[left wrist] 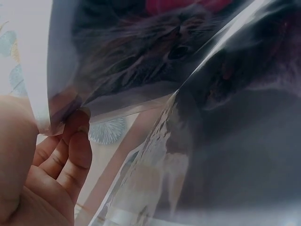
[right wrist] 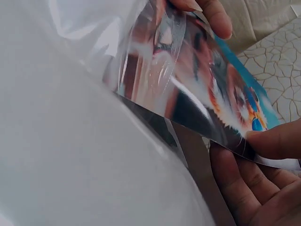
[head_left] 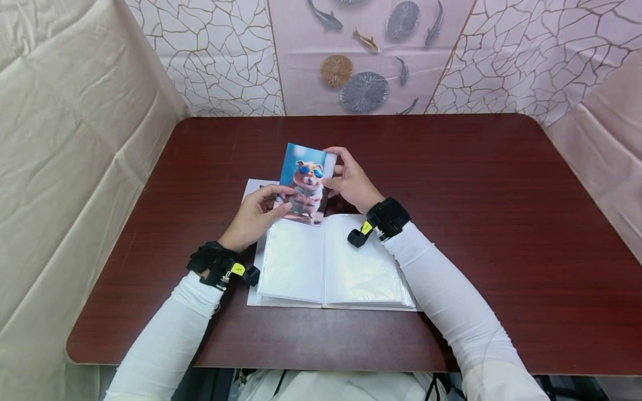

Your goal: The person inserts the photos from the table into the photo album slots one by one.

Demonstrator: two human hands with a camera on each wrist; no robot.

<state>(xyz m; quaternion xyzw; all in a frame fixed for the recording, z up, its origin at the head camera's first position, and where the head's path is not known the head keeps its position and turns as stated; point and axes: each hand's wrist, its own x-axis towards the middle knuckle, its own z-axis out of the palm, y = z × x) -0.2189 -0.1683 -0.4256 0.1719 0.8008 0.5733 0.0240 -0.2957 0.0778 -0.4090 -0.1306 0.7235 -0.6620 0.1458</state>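
Observation:
A photo print (head_left: 306,189) of a hamster in sunglasses is held tilted over the top of an open photo album (head_left: 293,262) with clear plastic pockets. My right hand (head_left: 353,184) pinches its right edge, thumb on the picture side and fingers behind. At the lower left of the print, my left hand (head_left: 256,217) pinches it between thumb and fingers. The right wrist view shows the print's lower end inside a clear sleeve (right wrist: 162,70). In the left wrist view, a dark cat picture (left wrist: 141,56) lies behind glossy plastic, close to the left fingers.
The album lies on a dark red-brown wooden table (head_left: 501,223), near its front edge. Cream cloth (head_left: 75,167) hangs on the left, and patterned cloth (head_left: 220,55) covers the back. Each wrist wears a black strapped camera (head_left: 388,217).

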